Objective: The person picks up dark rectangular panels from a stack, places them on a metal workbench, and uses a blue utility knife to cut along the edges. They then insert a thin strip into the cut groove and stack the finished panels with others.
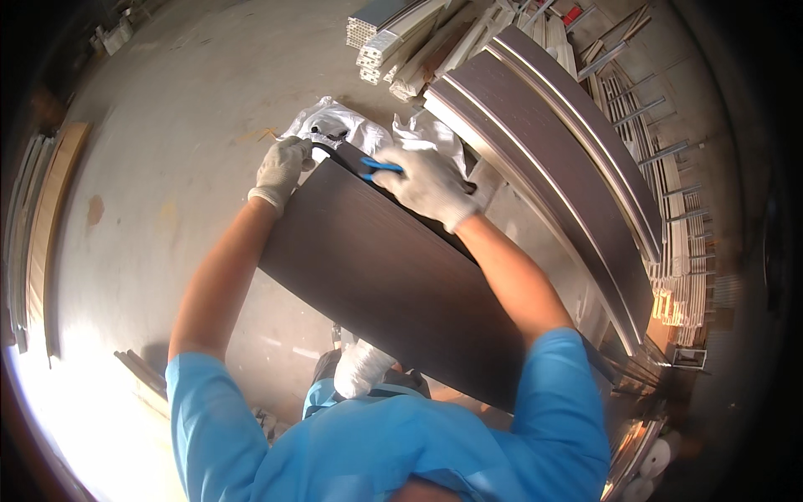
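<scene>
Both my hands wear white knit gloves and work at the far end of a long dark brown panel [376,259]. At the panel's far left corner, the fingers of my left hand [283,173] are closed on a thin black flexible strip [324,149]. The strip curves away from the fingers toward the panel's far edge. Over that edge, my right hand [427,184] is closed round what look like blue-handled scissors [381,168]. Their blades are hard to make out. The panel slants down toward the right under my right forearm.
More dark panels [544,151] with pale edges are stacked at the right. White plastic wrapping [351,125] lies beyond my hands. Bundled profiles [401,42] sit at the back, racked lengths [669,226] far right. Long boards [50,226] stand at the left on the concrete floor [167,167].
</scene>
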`<control>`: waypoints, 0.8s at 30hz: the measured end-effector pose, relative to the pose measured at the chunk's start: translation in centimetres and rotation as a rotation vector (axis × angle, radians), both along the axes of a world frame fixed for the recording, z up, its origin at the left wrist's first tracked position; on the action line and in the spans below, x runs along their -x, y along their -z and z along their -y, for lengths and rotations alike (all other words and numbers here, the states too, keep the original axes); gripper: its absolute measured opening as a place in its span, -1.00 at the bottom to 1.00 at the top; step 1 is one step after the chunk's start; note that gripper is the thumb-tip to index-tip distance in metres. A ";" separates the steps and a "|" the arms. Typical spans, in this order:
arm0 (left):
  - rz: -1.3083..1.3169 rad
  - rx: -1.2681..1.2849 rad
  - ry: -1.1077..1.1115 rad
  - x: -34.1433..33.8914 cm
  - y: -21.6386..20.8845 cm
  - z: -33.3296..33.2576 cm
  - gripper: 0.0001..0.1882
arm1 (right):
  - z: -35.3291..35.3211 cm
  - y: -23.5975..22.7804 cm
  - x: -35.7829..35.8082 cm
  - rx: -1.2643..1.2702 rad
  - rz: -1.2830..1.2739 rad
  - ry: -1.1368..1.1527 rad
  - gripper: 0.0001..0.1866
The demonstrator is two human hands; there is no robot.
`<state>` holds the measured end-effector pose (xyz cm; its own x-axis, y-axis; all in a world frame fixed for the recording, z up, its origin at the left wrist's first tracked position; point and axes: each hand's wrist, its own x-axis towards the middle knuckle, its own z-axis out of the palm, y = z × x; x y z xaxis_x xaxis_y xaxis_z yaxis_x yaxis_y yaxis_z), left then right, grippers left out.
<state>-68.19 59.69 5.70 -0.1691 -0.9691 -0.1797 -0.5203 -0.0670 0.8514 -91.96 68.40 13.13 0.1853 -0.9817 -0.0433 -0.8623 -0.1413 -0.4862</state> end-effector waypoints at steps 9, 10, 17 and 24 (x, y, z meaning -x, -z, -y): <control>-0.067 -0.018 -0.058 -0.2 -0.2 -0.8 -0.71 | -0.9 -2.3 0.3 -0.031 -0.111 -0.015 -0.63; -0.034 0.035 -0.046 -0.1 0.0 -0.7 -0.72 | -1.1 -2.5 0.4 -0.021 -0.073 -0.021 -0.63; 0.142 0.283 0.089 -0.6 2.0 0.0 -0.72 | 3.4 -0.8 -3.1 0.070 -0.025 -0.082 -0.65; 0.053 0.263 0.062 -0.7 2.8 0.1 -0.69 | 1.9 -1.1 -1.8 0.076 0.009 -0.069 -0.63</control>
<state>-67.53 59.58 2.91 -0.2266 -0.9717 0.0667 -0.5609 0.1862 0.8067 -90.20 66.49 14.21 0.2527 -0.9670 0.0325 -0.8451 -0.2369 -0.4792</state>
